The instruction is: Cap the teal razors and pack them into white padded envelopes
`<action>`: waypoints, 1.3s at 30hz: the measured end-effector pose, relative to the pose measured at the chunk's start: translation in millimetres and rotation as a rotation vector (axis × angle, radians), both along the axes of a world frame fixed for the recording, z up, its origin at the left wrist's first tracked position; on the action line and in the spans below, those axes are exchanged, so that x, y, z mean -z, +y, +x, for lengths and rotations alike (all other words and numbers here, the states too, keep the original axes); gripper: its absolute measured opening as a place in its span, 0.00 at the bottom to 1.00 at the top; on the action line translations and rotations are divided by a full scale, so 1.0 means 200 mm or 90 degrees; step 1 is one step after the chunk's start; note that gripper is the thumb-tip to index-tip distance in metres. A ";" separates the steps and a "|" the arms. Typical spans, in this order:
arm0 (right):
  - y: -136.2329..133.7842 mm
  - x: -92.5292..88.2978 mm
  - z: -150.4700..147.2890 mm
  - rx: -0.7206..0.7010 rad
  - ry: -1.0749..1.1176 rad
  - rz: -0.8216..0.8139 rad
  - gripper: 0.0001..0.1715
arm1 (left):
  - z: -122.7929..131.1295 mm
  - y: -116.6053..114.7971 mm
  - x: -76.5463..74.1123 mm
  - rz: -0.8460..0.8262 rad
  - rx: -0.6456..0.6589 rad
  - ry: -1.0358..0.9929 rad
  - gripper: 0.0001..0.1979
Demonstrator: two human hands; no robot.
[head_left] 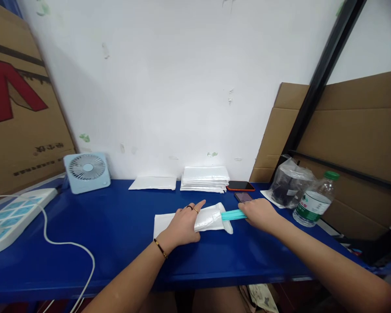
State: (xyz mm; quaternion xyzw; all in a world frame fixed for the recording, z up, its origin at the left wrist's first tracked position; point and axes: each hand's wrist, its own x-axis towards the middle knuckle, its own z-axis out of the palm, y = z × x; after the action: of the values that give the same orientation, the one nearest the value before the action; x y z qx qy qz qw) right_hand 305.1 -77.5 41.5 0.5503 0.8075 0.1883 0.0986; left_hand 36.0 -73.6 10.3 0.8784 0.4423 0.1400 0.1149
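A white padded envelope (211, 218) lies on the blue table before me, its mouth spread open to the right. My left hand (183, 224) grips it around the middle, with the thumb on the near side and the index finger stretched along the far side. From the mouth sticks a flat teal strip-like bundle (233, 215), whose exact kind I cannot make out. My right hand (260, 214) is closed on its outer end. The other end goes into the envelope and is hidden there.
Against the wall sit a stack of white envelopes (204, 178) and a flatter white one (154, 182). Right of them are two phones (241, 186), a bagged dark container (285, 187) and a water bottle (314, 204). Leftward stand a small fan (87, 171) and a power strip (22, 213) with a cable.
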 end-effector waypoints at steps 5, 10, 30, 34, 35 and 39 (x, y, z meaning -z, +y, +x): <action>0.01 -0.03 -0.12 -0.056 0.006 -0.013 0.11 | 0.05 -0.03 -0.01 0.025 0.031 -0.036 0.48; -0.01 -0.06 -0.30 -0.098 0.007 -0.041 0.32 | 0.11 -0.03 0.04 0.059 -0.006 -0.009 0.41; 0.00 0.17 -0.45 -0.113 0.900 -0.068 0.30 | 0.11 0.00 0.02 0.079 -0.056 -0.008 0.15; -0.03 0.25 -0.48 -0.125 0.821 -0.174 0.30 | 0.07 0.00 0.02 0.070 0.060 0.040 0.26; -0.04 0.25 -0.45 -0.128 0.830 -0.187 0.28 | 0.05 0.00 0.02 0.063 0.106 0.042 0.31; -0.06 0.22 -0.28 -0.171 0.818 -0.218 0.20 | -0.03 -0.04 0.00 0.036 0.192 0.036 0.49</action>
State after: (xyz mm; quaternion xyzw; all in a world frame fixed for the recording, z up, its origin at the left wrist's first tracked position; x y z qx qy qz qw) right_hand 249.4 -89.0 -2.2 0.4248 0.7853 -0.2959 -0.3395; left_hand 29.2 -81.0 10.0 0.9414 0.3043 0.1085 0.0972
